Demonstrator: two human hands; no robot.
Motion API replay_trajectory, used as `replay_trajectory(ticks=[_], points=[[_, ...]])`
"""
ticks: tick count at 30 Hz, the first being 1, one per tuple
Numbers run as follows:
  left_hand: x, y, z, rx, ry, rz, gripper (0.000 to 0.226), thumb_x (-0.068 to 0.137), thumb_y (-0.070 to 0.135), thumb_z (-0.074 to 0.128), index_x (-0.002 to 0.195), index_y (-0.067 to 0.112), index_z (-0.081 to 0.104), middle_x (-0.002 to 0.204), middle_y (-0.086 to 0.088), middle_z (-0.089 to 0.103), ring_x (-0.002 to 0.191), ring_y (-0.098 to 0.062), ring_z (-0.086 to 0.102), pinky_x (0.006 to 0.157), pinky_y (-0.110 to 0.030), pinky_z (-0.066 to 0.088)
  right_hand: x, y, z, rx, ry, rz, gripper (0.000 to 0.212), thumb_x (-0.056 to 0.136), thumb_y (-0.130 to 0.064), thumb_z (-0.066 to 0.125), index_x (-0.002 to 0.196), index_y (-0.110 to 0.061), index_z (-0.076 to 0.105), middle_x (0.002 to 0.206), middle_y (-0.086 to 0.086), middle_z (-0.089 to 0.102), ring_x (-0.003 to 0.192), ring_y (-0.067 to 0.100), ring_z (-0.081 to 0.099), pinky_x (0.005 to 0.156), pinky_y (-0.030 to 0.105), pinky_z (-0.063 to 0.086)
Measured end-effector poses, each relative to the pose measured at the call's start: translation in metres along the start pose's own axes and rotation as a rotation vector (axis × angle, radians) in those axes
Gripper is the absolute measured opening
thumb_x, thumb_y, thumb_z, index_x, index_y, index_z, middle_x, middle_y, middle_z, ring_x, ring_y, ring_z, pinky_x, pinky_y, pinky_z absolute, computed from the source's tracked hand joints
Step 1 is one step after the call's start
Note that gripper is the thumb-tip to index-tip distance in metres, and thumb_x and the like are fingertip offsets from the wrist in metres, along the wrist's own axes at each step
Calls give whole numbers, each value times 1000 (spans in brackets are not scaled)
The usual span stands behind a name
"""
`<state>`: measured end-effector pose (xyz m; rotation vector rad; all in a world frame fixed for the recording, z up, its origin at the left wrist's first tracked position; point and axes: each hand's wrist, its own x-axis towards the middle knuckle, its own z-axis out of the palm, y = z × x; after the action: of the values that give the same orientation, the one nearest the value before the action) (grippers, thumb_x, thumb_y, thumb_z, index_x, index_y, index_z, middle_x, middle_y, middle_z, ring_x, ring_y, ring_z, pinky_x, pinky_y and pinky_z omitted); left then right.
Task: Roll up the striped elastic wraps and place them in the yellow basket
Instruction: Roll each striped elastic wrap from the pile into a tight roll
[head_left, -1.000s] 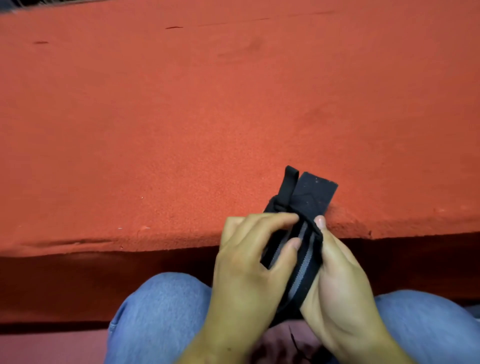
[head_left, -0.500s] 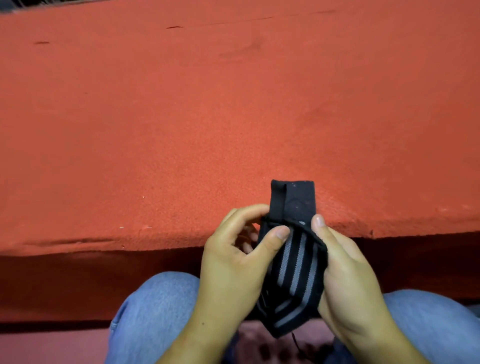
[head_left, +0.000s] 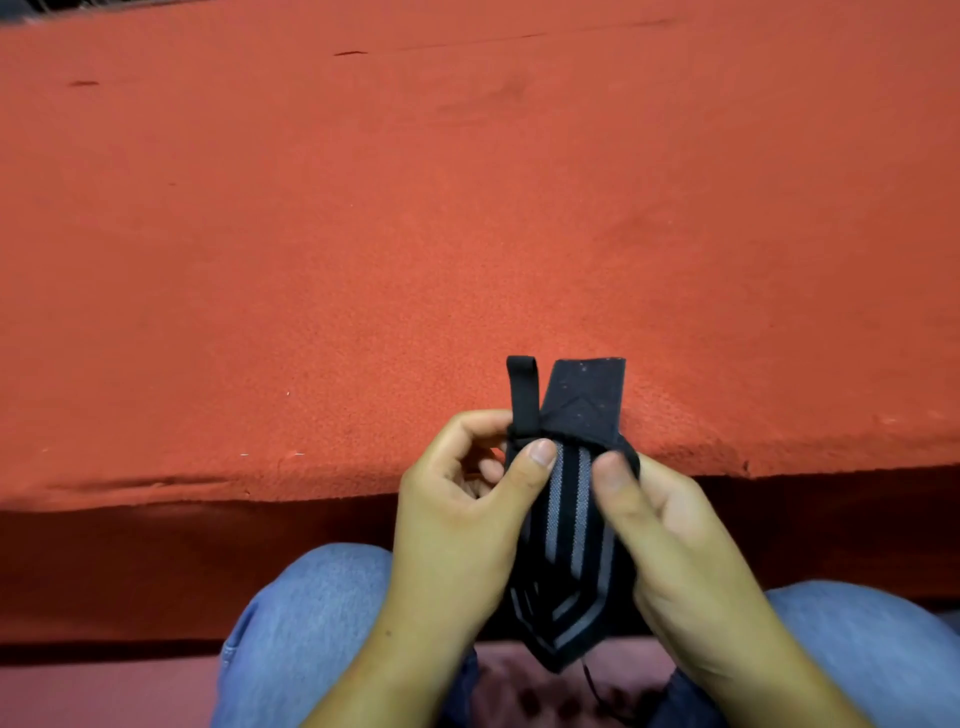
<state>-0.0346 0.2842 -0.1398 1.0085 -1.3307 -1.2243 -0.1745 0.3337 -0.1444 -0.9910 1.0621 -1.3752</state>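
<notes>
Striped elastic wrap runs twelve to six, pinched near its twelve o'clock end by fingers of the left hand at nine and right hand at three.

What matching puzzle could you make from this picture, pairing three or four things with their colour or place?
Things:
1. striped wrap
2. narrow loop
3. flat surface
4. jeans

Descriptions:
A. blue, at the bottom of the view
B. red-orange, filling the upper view
C. black with grey stripes, pinched by the left hand and right hand
D. plain black, sticking up past the thumbs

Pairs: 1-C, 2-D, 3-B, 4-A.
</notes>
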Motion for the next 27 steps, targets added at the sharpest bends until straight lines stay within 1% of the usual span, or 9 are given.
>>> replay_trajectory(ticks=[2,4,6,7,10,14,19,24,27], points=[[0,0,0,-19,-8,4,16,83,27,79,98,23,75,91,-17,72,76,-13,54,68,-20,49,1,-4,1,-94,58,-23,35,98,-45,61,111,-18,79,110,3,80,109,21,76,95,34,60],[0,1,0,-54,-31,-3,18,83,30,81,97,21,73,92,-19,71,78,-14,56,70,-20,50,1,-2,-2,-101,74,-6,36,101,-39,56,110,-13,79,108,5,81,107,24,76,92,33,60],[1,2,0,-58,-56,3,24,82,41,78,94,21,72,87,-10,70,80,-12,57,73,-22,50,2,-1,-4,-139,77,-9,38,104,-46,56,113,-16,78,109,8,80,109,30,75,96,44,60],[2,2,-1,-54,-59,9,24,83,44,75,93,22,72,87,-4,70,82,-11,60,75,-22,50,2,-2,-4,-161,80,-18,38,101,-48,56,111,-19,78,107,8,80,107,28,76,94,43,59],[5,5,-6,-75,-64,14,20,86,43,71,93,24,73,93,0,74,89,-12,67,81,-23,51,2,-3,-7,-188,78,-24,36,93,-51,54,100,-25,79,93,3,81,87,12,74,76,25,57],[6,6,-9,-126,-84,-30,19,83,41,76,89,23,74,90,-3,73,86,-16,65,82,-34,49,1,-6,-7,-138,36,-5,42,89,-56,57,96,-21,79,84,1,78,77,9,71,68,20,55],[4,10,-9,-125,-142,-44,14,78,38,79,83,25,75,84,3,74,81,-8,67,74,-20,52,1,-12,-6,-196,29,-19,23,97,-45,59,104,-36,78,97,-1,81,93,14,78,79,23,58],[4,13,-7,-147,-153,-62,4,85,22,75,80,24,75,86,4,75,82,-6,67,74,-17,52,1,-14,-8,-214,-11,12,27,98,-43,54,106,-35,78,100,-2,81,94,10,77,78,18,54],[3,12,-8,-132,-140,-61,4,85,23,75,81,22,76,85,2,76,80,-8,68,73,-19,52,2,-13,-11,-220,-44,51,37,97,-56,54,107,-30,78,96,0,81,89,10,75,76,21,54]])
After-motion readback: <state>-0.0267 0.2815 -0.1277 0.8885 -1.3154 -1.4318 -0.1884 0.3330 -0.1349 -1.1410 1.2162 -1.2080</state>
